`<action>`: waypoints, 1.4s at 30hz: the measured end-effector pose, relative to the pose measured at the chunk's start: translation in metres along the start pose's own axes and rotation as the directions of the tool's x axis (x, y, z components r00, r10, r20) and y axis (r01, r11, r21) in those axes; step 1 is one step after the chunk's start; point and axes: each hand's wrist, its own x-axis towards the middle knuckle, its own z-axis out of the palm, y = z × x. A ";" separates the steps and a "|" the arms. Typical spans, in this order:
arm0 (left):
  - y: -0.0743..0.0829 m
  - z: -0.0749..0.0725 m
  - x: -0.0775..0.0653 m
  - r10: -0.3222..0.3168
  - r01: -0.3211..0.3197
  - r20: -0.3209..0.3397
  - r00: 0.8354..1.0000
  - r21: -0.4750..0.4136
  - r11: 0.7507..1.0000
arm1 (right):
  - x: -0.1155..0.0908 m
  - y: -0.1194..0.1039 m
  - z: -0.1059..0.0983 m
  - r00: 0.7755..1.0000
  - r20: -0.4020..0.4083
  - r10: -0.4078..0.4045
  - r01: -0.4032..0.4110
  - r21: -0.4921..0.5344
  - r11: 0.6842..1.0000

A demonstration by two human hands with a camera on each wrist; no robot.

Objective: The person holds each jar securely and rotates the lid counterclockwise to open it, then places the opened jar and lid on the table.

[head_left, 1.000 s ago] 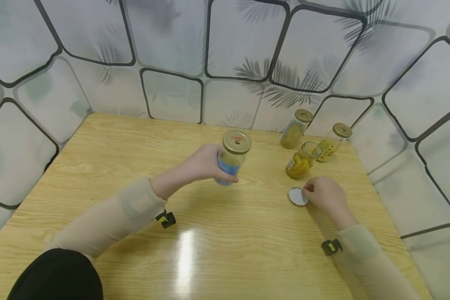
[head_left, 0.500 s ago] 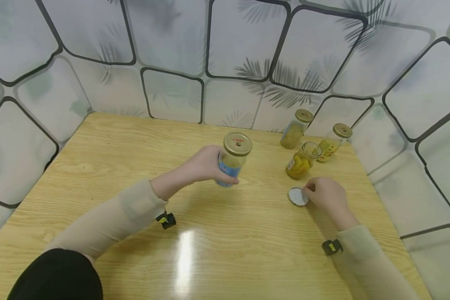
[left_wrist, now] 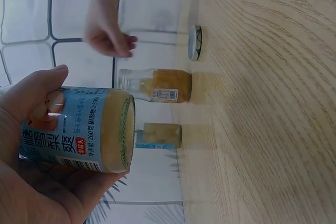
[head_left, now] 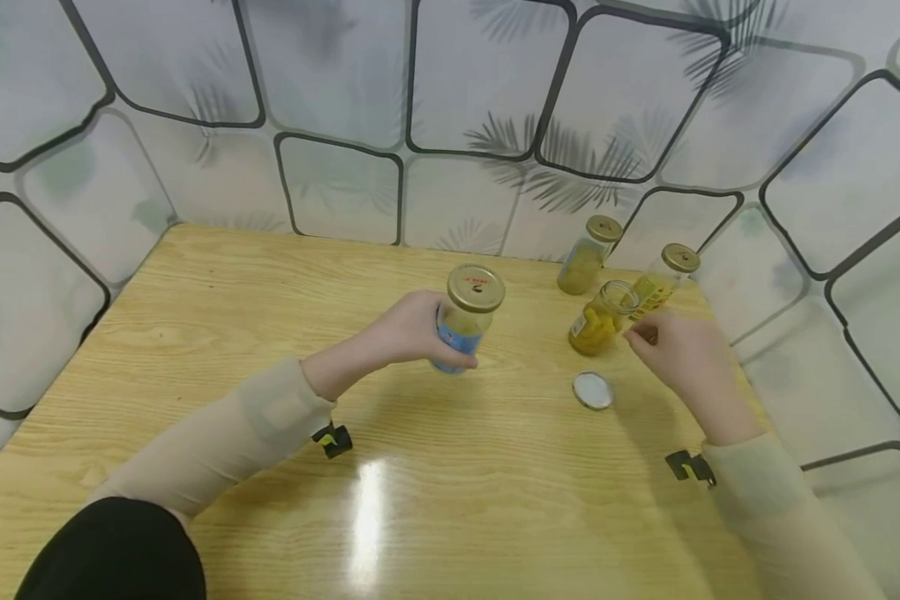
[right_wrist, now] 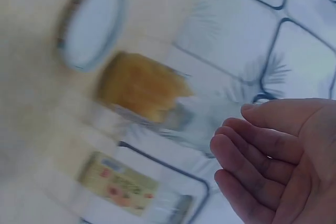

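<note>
My left hand [head_left: 408, 329] grips a glass jar [head_left: 461, 329] with a gold lid and a blue label, held over the middle of the table. Pale contents show through its base in the left wrist view. To the right, my right hand [head_left: 686, 358] is raised with loosely bent fingers and nothing in them. Just left of it stands a lidless glass jar [head_left: 594, 331] with orange-yellow fruit pieces. A loose lid [head_left: 592, 390] lies on the wood in front of that jar, its white inner side up.
Behind the lidless jar are two more gold-lidded jars: one with a blue label [head_left: 585, 262] near the back wall, one with a yellow label [head_left: 656, 283] further right. Patterned walls [head_left: 345, 187] border the wooden table [head_left: 457, 500] at back and sides.
My right hand has let go of the loose lid and moved up and back, towards the lidless jar. The lid stays on the table. My left hand keeps its hold on the jar, almost still.
</note>
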 end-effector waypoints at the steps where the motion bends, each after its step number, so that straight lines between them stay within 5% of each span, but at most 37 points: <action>1: 0.000 0.000 0.000 -0.002 0.002 -0.001 1.000 0.001 1.000 | 0.003 -0.004 -0.007 1.000 -0.018 -0.009 0.009 -0.013 1.000; 11: 0.000 0.002 0.000 -0.001 0.001 0.001 1.000 -0.017 1.000 | 0.024 -0.054 -0.079 0.973 -0.206 -0.101 0.094 -0.046 0.995; 20: -0.001 0.005 0.002 0.015 -0.014 0.004 1.000 -0.021 1.000 | 0.025 -0.111 -0.114 0.895 -0.375 -0.241 0.242 -0.046 0.969; 30: -0.002 0.011 0.002 0.029 -0.028 0.028 0.999 -0.027 0.999 | 0.014 -0.153 -0.106 0.839 -0.369 -0.401 0.421 -0.027 0.907; 42: 0.000 0.013 -0.002 0.034 -0.033 0.046 0.998 -0.020 0.999 | 0.015 -0.166 -0.069 0.855 -0.223 -0.468 0.482 0.009 0.876</action>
